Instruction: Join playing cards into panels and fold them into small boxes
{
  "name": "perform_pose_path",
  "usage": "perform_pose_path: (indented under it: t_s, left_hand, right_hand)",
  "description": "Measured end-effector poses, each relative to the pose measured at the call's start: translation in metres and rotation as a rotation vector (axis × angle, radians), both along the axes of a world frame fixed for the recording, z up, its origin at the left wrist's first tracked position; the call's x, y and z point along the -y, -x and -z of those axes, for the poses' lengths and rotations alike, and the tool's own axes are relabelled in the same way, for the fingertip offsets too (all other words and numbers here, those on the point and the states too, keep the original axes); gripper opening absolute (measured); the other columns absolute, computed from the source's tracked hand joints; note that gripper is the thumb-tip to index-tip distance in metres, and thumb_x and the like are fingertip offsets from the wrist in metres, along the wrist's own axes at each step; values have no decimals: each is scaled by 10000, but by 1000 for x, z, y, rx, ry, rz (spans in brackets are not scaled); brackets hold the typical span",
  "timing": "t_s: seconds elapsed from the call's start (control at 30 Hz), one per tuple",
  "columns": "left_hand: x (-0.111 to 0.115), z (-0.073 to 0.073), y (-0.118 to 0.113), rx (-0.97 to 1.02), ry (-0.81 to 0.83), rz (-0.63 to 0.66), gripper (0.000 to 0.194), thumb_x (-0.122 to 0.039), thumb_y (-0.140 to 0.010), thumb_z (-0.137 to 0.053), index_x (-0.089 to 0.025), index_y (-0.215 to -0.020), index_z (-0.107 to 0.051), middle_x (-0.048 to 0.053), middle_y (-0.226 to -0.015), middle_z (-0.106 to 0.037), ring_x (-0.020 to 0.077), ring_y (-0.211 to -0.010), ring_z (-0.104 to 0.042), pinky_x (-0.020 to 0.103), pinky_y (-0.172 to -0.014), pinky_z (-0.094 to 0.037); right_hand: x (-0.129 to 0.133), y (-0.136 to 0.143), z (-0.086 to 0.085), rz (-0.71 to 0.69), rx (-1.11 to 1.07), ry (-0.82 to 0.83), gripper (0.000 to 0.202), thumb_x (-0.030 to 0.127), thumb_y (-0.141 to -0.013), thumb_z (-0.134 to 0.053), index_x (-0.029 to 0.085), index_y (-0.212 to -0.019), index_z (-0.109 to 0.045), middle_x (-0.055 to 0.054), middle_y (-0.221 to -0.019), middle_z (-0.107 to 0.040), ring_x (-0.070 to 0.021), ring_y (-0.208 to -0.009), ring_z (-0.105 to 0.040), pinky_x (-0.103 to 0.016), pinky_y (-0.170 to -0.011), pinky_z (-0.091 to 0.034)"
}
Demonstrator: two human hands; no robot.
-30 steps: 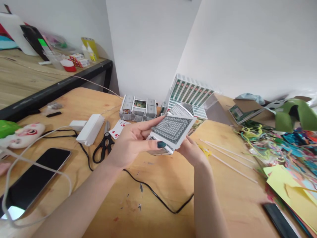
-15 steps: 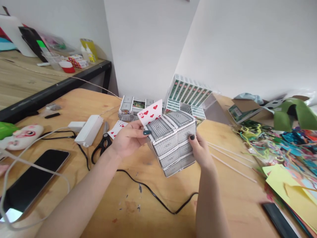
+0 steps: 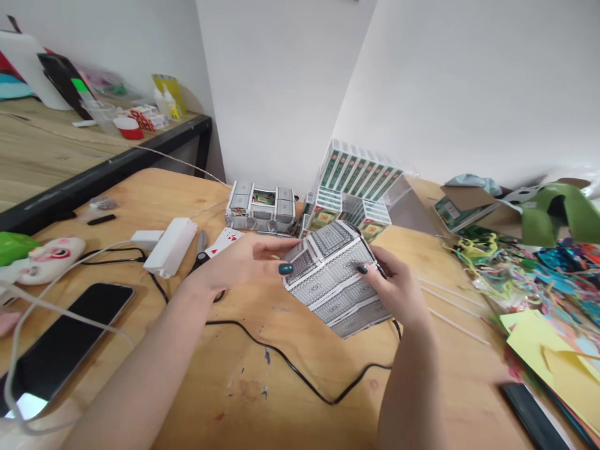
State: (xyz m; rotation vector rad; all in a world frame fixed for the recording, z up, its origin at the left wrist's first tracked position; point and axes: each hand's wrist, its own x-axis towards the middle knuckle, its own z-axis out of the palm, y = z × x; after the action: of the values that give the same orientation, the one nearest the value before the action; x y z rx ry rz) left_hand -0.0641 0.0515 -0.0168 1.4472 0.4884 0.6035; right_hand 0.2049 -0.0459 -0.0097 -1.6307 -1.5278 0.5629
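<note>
Holds a card box, made of playing cards with grey patterned backs, tilted above the worktop. Wraps the right hand half closed around the right end of the card box, pressing the thumb onto the near face and curling the fingers over the far edge. Touches the left edge of the card box with the left hand, part-curled, thumb in front and fingers behind; cannot tell whether pinching anything. Shows a second card structure behind the card box to the left, and stacked green card packs directly behind. Includes, left of the card box, scissors partly covered by the left hand, a loose red-suited card and a white block. Has a black cord in front of the card box, white sticks to the right.
</note>
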Motion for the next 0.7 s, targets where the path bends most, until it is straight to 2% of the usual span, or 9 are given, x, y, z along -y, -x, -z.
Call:
perform_pose_path:
  t_s: [0.1,0.23,0.4,0.53,0.7]
  left_hand:
    - [3,-5,-1,-55,-43,34,620,-312,-689,-780,-228,-1271,-585,106,-1282,-625,300,-1170,-586,459,-983,-466]
    - [8,-6,-2,-132,-238,-56,649,-258,-673,-781,-229,-1285,-570,106,-1342,-579,295,-1216,-556,470,-1035,-431]
    - [15,-9,-4,-294,-428,-135,627,-235,-674,-770,-266,-1273,-588,63,-1334,-589,291,-1241,-538,439,-1051,-425]
    - [17,-10,-7,-264,-385,-116,555,-281,-701,-762,-248,-1237,-623,55,-1296,-614,283,-1220,-558,410,-1042,-444]
    - [18,-9,-12,-172,-264,-52,418,-302,-819,-649,-246,-1233,-627,51,-1291,-621,254,-1193,-582,378,-998,-481]
  right_hand:
    - [2,1,-1,47,49,-27,466,521,-755,-671,220,-1110,-664,-74,-1116,-695,-265,-1020,-626,-355,-875,-473]
    - [6,4,-6,74,122,-49,491,539,-723,-694,226,-1101,-671,-80,-1092,-698,-270,-993,-634,-381,-865,-483]
    - [9,9,-11,72,201,-71,524,562,-711,-695,212,-1101,-678,-94,-1081,-697,-279,-985,-639,-382,-835,-496]
    - [12,11,-16,101,238,-48,503,561,-746,-664,214,-1109,-684,-87,-1059,-701,-272,-951,-650,-365,-801,-496]
    - [17,14,-24,163,248,-17,467,545,-768,-643,205,-1083,-700,-85,-1058,-703,-271,-947,-649,-344,-772,-497]
